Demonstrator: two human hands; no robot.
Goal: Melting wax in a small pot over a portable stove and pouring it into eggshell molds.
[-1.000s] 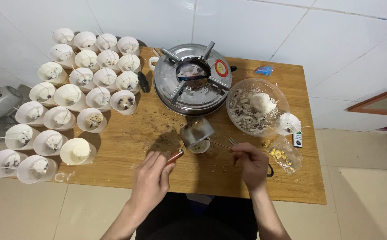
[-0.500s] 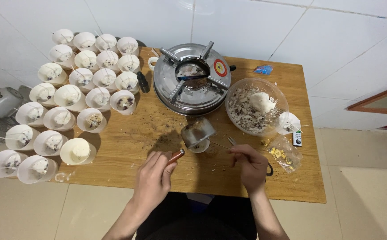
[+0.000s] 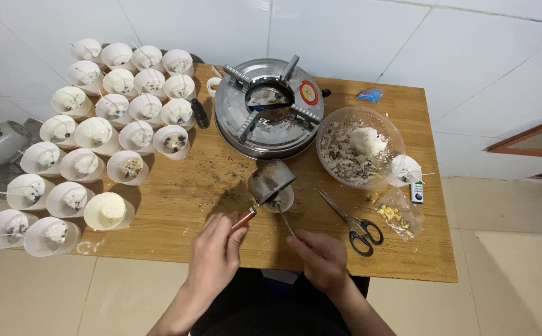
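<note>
Tilting a small metal pot point(image 3: 272, 181) over a white cup point(image 3: 281, 201), the left hand point(image 3: 215, 249) grips its handle; the right hand point(image 3: 320, 254) pinches a thin stick point(image 3: 285, 219) beside a clear bowl point(image 3: 359, 149) of white flakes.

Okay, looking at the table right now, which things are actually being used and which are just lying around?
In use:
left hand holding the small metal pot by its handle
right hand holding a thin stick
small white cup under the pot

Lying about:
scissors
stove
clear bowl
filled cups
plastic bag
</note>
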